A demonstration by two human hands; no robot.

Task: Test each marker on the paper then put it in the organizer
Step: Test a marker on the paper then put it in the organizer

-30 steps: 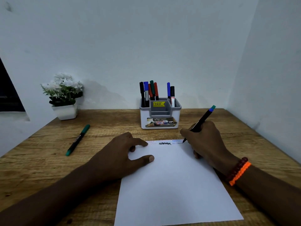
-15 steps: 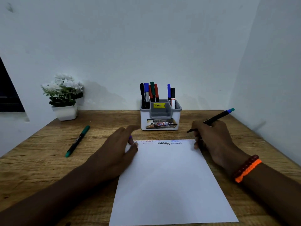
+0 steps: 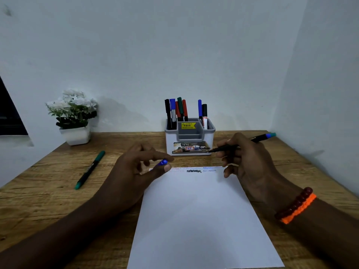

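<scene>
I'm holding the uncapped black marker with blue-teal end (image 3: 242, 144) in my right hand (image 3: 246, 158), pinching its blue cap (image 3: 162, 162) in my left hand (image 3: 136, 171) over scribbled white paper (image 3: 194, 220); the grey-white organizer (image 3: 189, 141) is standing behind.

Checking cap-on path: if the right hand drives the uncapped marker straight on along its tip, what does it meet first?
Likely the organizer: the right hand holds the marker with its tip at the front label's right end. Depth unclear.

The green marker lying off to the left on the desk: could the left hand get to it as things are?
Probably yes. The green marker lies on bare wood with nothing between it and the left hand. But that hand holds a blue cap, so gripping the marker could be awkward.
</scene>
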